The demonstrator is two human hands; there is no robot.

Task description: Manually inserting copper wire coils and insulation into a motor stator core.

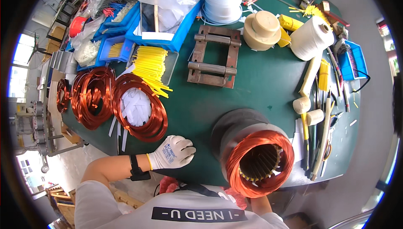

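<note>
My left hand [172, 152], in a white glove, rests on the near edge of the green table with its fingers curled into a loose fist. Nothing shows in it, though the palm side is hidden. To its right a motor stator [231, 143] stands tilted toward me, a thick ring of copper windings [235, 164] round its open bore. A dark round base [218, 130] shows behind it. My right forearm [261, 203] reaches in below the stator, which hides my right hand. Left of my left hand lies a bundle of copper wire coils [161, 122] with white paper strips [135, 107] inside.
More copper coils [90, 98], yellow sleeves [151, 63] and blue bins [184, 35] crowd the left. A metal roller frame [213, 56] lies mid-table. Wire spool [222, 8], cream flanged block [261, 29] and thread cone [310, 39] stand behind. Mallets [301, 105] and pliers [334, 119] lie right.
</note>
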